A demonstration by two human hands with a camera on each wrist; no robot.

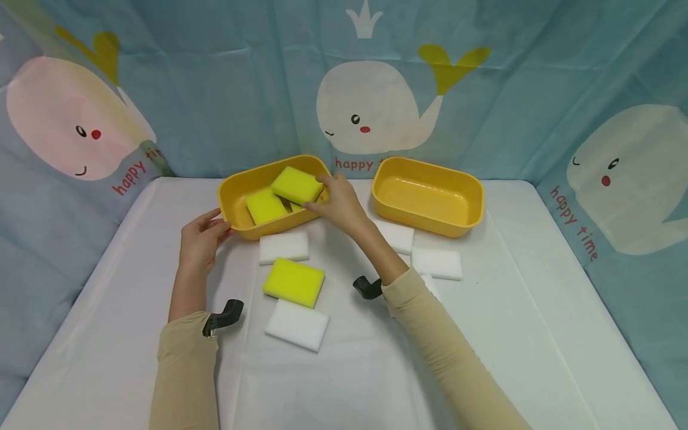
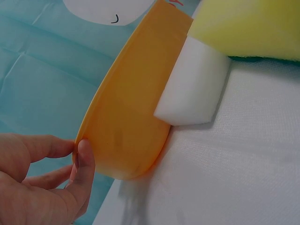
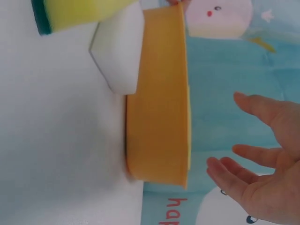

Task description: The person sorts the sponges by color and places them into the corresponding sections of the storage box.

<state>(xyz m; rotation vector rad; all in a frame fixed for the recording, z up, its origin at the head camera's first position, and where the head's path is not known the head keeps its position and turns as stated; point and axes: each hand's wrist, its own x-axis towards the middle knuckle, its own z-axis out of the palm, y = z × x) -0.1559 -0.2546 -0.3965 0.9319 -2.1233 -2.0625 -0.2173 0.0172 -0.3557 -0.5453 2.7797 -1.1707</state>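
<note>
Left hand (image 1: 200, 242) pinches the left-end rim of the sponge tub (image 1: 279, 225), thumb and fingers on either side of the wall. Right hand (image 1: 341, 203) over that tub's right end, fingers spread, thumb apart, just clear of the rim in the right wrist view.

Sponge tub sits at the far edge of the white-covered bench (image 1: 510, 334). Inside it: two yellow sponges plain to see, the upper sponge (image 1: 295, 185) tilted at its right, the lower sponge (image 1: 266, 206) left of that. Yellow sliver (image 1: 296, 206) between them; can't tell if it's a third.

Near side of the sponge tub, running toward the person: white pad (image 1: 283, 248) just off its wall (contact: can't tell), loose yellow sponge (image 1: 294, 282) with dark green underside, second white pad (image 1: 297, 325) by that.

Three more white pads (image 1: 436, 263) near right of the sponge tub; right sleeve (image 1: 451, 340) and forearm block two of them partly. White pads total five visible.

Second yellow tub (image 1: 427, 200) right of the sponge tub. Behind: blue curtain (image 1: 510, 119), three whales. Two black wrist clips (image 1: 223, 318).
</note>
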